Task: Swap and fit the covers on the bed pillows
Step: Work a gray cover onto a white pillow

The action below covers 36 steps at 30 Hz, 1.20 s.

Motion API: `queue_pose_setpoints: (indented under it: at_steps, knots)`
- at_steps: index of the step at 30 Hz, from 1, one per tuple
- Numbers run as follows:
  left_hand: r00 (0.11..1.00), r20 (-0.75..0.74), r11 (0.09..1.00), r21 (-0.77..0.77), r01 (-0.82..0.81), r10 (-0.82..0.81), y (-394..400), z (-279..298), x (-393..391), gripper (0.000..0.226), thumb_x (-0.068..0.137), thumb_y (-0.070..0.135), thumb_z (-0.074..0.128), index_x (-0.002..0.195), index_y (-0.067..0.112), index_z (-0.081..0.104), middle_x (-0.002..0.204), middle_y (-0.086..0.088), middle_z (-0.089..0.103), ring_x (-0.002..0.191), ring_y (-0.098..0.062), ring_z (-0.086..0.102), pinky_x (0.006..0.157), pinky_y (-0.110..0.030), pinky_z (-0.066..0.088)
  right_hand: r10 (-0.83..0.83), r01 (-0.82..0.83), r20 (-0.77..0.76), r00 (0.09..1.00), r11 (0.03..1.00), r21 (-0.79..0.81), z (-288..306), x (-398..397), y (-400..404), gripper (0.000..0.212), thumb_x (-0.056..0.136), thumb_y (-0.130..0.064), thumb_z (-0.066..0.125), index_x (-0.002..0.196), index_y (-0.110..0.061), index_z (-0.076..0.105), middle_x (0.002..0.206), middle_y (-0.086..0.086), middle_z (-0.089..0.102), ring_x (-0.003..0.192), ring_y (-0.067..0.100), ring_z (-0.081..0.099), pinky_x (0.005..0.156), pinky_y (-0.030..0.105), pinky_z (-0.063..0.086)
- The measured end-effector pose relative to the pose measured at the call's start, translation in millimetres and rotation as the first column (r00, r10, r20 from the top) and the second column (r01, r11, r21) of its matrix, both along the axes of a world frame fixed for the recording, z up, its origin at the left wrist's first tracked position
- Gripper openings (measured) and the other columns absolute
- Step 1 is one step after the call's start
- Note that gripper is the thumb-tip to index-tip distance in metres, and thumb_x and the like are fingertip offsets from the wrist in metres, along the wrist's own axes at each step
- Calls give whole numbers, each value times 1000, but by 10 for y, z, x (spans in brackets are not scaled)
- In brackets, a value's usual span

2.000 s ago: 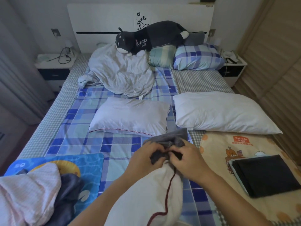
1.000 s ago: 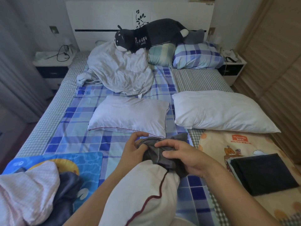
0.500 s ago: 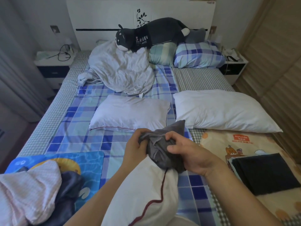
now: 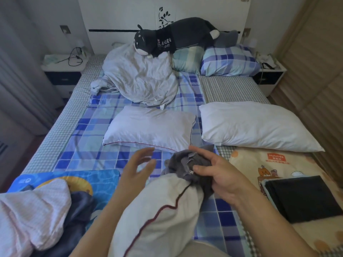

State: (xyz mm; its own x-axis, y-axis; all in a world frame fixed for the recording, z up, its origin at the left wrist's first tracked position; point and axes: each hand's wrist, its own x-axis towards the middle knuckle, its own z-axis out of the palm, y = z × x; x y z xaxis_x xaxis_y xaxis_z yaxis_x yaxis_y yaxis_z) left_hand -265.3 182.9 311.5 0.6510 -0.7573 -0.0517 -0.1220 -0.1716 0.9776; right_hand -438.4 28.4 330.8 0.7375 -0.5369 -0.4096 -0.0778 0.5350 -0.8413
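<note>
1. White bed pillow with dark red piping (image 4: 159, 216): lay lengthwise in the near foreground between the person's 2 forearms, its far end capped by item 2.
2. Bunched grey fabric pillow cover (image 4: 187, 164): gathered over the far tip of item 1, above the blue checked bed sheet (image 4: 89, 143).
3. Right hand (image 4: 217, 173): fingers and thumb curled round the bunched grey cover, gripping it at the pillow's tip.
4. Left hand (image 4: 137, 167): fingers spread and relaxed, holding nothing, just left of the grey cover and apart from it.
5. 2nd white pillow with red piping (image 4: 150, 130): lay flat at mid-bed, beyond the hands.
6. Larger plain white pillow (image 4: 256, 127): lay flat to the right of item 5.
7. Folded black cloth (image 4: 304, 197): rested on a cream cartoon-print blanket (image 4: 259, 164) at near right.
8. Crumpled pale grey duvet (image 4: 139, 76): heaped near the headboard, with a dark grey plush animal toy (image 4: 181, 36) lying across it and the blue plaid pillow (image 4: 228, 62).
9. Pink checked garment (image 4: 29, 214): piled at near left.
</note>
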Motion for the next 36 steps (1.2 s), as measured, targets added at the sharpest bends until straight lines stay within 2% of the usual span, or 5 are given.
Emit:
queue_pose_setpoints:
  at_steps: [4, 13, 18, 27, 36]
  knots:
    - [926, 328, 975, -47, 216, -189, 858, 109, -369, 57, 78, 64, 65, 127, 36, 62, 136, 4, 59, 127, -9, 55, 103, -19, 41, -102, 101, -19, 995, 995, -22, -14, -47, 71, 59, 79, 12, 68, 128, -21, 67, 118, 10, 73, 117, 25, 65, 103, 37, 50]
    - [423, 832, 933, 336, 129, -359, 398, -355, -132, 61, 85, 19, 45, 139, 46, 52, 152, -4, 44, 120, -35, 54, 85, -40, 54, -138, 135, -24, 990, 988, -80, 33, 404, 266, 71, 74, 8, 78, 130, -32, 64, 120, 8, 71, 109, 25, 69, 94, 41, 56]
    - [659, 703, 923, 382, -34, -267, 286, -482, -22, 59, 87, 20, 48, 136, 52, 48, 150, -7, 31, 132, -35, 36, 69, -39, 56, -186, 145, -104, 977, 938, -315, 36, 463, 309, 68, 72, 7, 81, 124, -35, 67, 122, 2, 67, 109, 17, 67, 92, 33, 56]
    - [622, 730, 957, 256, 137, -284, 53, -209, -383, 27, 87, 24, 50, 108, 39, 59, 91, 5, 56, 76, -24, 59, 55, -33, 47, -88, -28, -197, 976, 854, -519, 230, 291, 408, 58, 77, 2, 79, 119, -38, 68, 114, -15, 68, 101, -2, 65, 88, 18, 55]
    - [664, 667, 916, 396, 67, -337, -45, 337, -313, 18, 97, 41, 37, 104, 30, 49, 87, 6, 40, 78, -22, 53, 58, -34, 25, -171, 33, -172, 970, 794, -607, 336, 214, 404, 56, 83, -4, 77, 123, -40, 64, 115, -25, 65, 101, -13, 61, 89, 9, 49]
